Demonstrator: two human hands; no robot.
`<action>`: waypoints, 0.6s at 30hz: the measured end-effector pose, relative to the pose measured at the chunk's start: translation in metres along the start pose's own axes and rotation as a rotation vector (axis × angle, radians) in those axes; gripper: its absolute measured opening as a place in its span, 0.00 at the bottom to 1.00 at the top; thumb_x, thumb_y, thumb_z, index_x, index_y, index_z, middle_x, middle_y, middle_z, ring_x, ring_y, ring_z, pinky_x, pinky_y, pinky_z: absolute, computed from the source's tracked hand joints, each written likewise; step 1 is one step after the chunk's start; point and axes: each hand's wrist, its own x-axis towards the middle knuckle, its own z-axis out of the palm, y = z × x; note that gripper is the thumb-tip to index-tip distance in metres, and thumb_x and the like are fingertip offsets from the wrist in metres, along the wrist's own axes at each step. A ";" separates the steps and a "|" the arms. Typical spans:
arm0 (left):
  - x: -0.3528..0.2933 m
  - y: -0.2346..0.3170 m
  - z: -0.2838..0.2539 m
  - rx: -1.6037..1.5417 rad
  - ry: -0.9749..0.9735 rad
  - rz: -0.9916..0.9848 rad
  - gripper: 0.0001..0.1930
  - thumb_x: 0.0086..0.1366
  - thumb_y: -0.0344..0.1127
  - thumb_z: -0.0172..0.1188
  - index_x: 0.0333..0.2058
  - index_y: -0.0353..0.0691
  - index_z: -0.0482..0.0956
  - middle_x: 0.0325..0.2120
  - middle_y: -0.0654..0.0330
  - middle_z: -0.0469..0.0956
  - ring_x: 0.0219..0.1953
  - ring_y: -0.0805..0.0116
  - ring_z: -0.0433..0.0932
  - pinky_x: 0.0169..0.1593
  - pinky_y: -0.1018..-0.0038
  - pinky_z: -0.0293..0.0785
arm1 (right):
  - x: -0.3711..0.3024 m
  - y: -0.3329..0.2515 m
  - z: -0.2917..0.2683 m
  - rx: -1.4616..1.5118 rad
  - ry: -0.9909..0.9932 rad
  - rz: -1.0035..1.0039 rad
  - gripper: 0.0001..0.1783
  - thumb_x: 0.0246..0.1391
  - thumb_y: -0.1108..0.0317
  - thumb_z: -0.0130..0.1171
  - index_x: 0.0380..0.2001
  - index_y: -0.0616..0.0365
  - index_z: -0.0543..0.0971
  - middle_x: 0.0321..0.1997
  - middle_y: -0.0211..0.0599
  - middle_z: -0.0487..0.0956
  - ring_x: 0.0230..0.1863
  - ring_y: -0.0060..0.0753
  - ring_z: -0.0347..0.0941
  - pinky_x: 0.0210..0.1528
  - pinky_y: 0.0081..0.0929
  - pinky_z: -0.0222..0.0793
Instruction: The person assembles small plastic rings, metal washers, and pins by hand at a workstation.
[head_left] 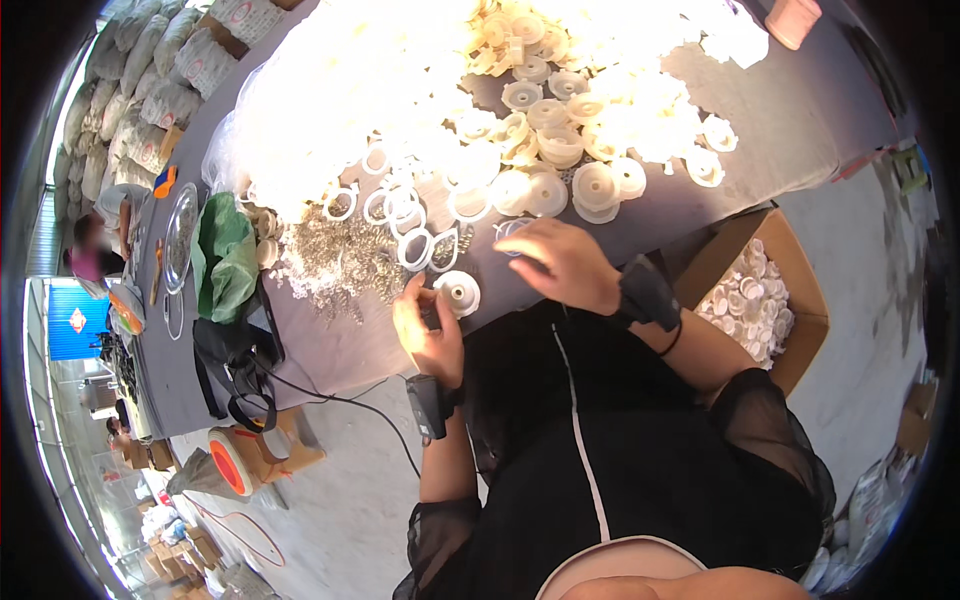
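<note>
Near the table's front edge, my left hand point(428, 335) has its finger and thumb at the left rim of a white round plastic part point(460, 294) with a raised centre hole. The part rests on the table. To the right, my right hand point(568, 268) hovers over the edge with curled fingers, pinching a thin, pale, ring-like piece point(510, 236); its exact kind is unclear. Several white plastic rings point(412, 248) lie just beyond my left hand. Beside them spreads a heap of small metal springs point(335, 255). Cup-shaped white plastic parts point(548, 190) are piled farther back.
Below the table on the right stands a cardboard box point(805, 310) holding many white parts. A green cloth bag point(224, 258) and a black bag point(232, 360) sit at the left, with a black cable point(345, 403) trailing down. Another person point(100, 245) is at far left.
</note>
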 end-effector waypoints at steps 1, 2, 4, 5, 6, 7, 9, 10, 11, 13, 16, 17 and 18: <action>0.000 -0.006 0.000 0.007 -0.029 0.003 0.16 0.52 0.25 0.60 0.42 0.35 0.73 0.29 0.55 0.72 0.32 0.60 0.71 0.40 0.68 0.67 | 0.003 -0.001 0.013 0.022 -0.039 -0.040 0.12 0.45 0.72 0.59 0.37 0.56 0.76 0.35 0.38 0.77 0.37 0.41 0.73 0.38 0.31 0.69; 0.001 -0.008 -0.001 0.010 -0.061 0.006 0.15 0.53 0.24 0.59 0.41 0.35 0.73 0.29 0.56 0.72 0.32 0.61 0.71 0.39 0.68 0.67 | 0.004 0.000 0.024 0.040 -0.079 -0.077 0.13 0.45 0.72 0.59 0.38 0.57 0.76 0.35 0.38 0.77 0.37 0.41 0.73 0.38 0.31 0.69; 0.002 -0.006 -0.005 -0.067 -0.014 0.018 0.15 0.51 0.24 0.60 0.40 0.36 0.74 0.29 0.55 0.73 0.34 0.59 0.72 0.41 0.67 0.67 | 0.004 -0.002 0.035 0.016 -0.082 -0.118 0.14 0.45 0.72 0.59 0.39 0.56 0.76 0.37 0.38 0.77 0.38 0.41 0.72 0.39 0.32 0.69; 0.004 -0.001 -0.011 -0.042 -0.028 0.179 0.16 0.50 0.25 0.61 0.41 0.37 0.74 0.32 0.55 0.74 0.36 0.58 0.72 0.42 0.66 0.67 | 0.004 -0.002 0.038 0.006 -0.090 -0.088 0.14 0.45 0.72 0.59 0.39 0.56 0.76 0.37 0.38 0.77 0.38 0.41 0.72 0.39 0.32 0.69; 0.005 0.005 -0.017 -0.014 -0.041 0.341 0.17 0.50 0.25 0.61 0.41 0.38 0.74 0.35 0.54 0.74 0.38 0.57 0.72 0.44 0.64 0.66 | 0.003 -0.001 0.041 -0.002 -0.097 -0.058 0.14 0.44 0.72 0.59 0.39 0.56 0.76 0.37 0.37 0.77 0.39 0.41 0.72 0.39 0.32 0.69; 0.003 0.008 -0.021 -0.038 -0.131 0.319 0.19 0.46 0.25 0.64 0.40 0.40 0.75 0.41 0.55 0.74 0.43 0.55 0.71 0.49 0.62 0.63 | 0.001 0.003 0.046 -0.012 -0.060 -0.029 0.14 0.45 0.73 0.58 0.39 0.56 0.76 0.36 0.37 0.76 0.38 0.41 0.72 0.38 0.32 0.69; -0.003 -0.002 -0.019 0.046 -0.157 0.329 0.18 0.46 0.26 0.64 0.40 0.40 0.76 0.41 0.56 0.74 0.44 0.56 0.71 0.49 0.62 0.62 | 0.006 0.000 0.049 -0.005 -0.063 0.005 0.13 0.45 0.73 0.58 0.38 0.55 0.76 0.35 0.36 0.76 0.38 0.41 0.72 0.38 0.32 0.69; -0.005 -0.005 -0.018 0.127 -0.189 0.346 0.18 0.46 0.26 0.65 0.39 0.40 0.76 0.41 0.57 0.74 0.44 0.56 0.71 0.50 0.62 0.62 | 0.007 -0.001 0.050 0.000 -0.058 0.042 0.13 0.46 0.73 0.57 0.38 0.55 0.76 0.34 0.36 0.76 0.37 0.41 0.73 0.38 0.32 0.69; -0.003 -0.004 -0.017 0.109 -0.188 0.328 0.17 0.47 0.25 0.64 0.39 0.41 0.77 0.40 0.58 0.74 0.44 0.56 0.71 0.49 0.63 0.63 | 0.009 0.000 0.053 0.002 -0.017 0.050 0.12 0.46 0.73 0.57 0.37 0.55 0.76 0.32 0.35 0.75 0.36 0.40 0.72 0.36 0.31 0.69; -0.002 -0.011 -0.015 0.070 -0.137 0.362 0.17 0.47 0.24 0.63 0.39 0.40 0.77 0.40 0.57 0.75 0.44 0.55 0.71 0.49 0.64 0.63 | 0.011 0.000 0.054 -0.041 0.006 0.057 0.10 0.46 0.73 0.57 0.36 0.54 0.76 0.32 0.35 0.75 0.35 0.40 0.72 0.36 0.31 0.69; -0.002 -0.012 -0.016 -0.014 -0.041 0.358 0.12 0.51 0.23 0.60 0.37 0.39 0.77 0.38 0.58 0.75 0.42 0.60 0.72 0.44 0.68 0.66 | 0.015 0.006 0.053 -0.114 0.006 0.036 0.08 0.46 0.72 0.58 0.33 0.54 0.77 0.30 0.34 0.75 0.34 0.39 0.72 0.36 0.31 0.68; -0.006 -0.013 -0.015 -0.225 0.028 0.131 0.10 0.53 0.23 0.59 0.36 0.38 0.76 0.37 0.58 0.75 0.40 0.63 0.72 0.44 0.70 0.66 | 0.016 0.007 0.053 -0.144 -0.011 0.012 0.07 0.45 0.72 0.58 0.32 0.54 0.77 0.30 0.33 0.75 0.34 0.39 0.72 0.35 0.31 0.68; -0.009 -0.015 -0.014 -0.434 0.097 -0.099 0.08 0.56 0.23 0.58 0.36 0.37 0.76 0.37 0.59 0.75 0.39 0.66 0.73 0.43 0.73 0.67 | 0.016 0.006 0.053 -0.144 -0.016 0.010 0.07 0.45 0.72 0.58 0.32 0.54 0.77 0.30 0.33 0.75 0.34 0.39 0.72 0.35 0.31 0.68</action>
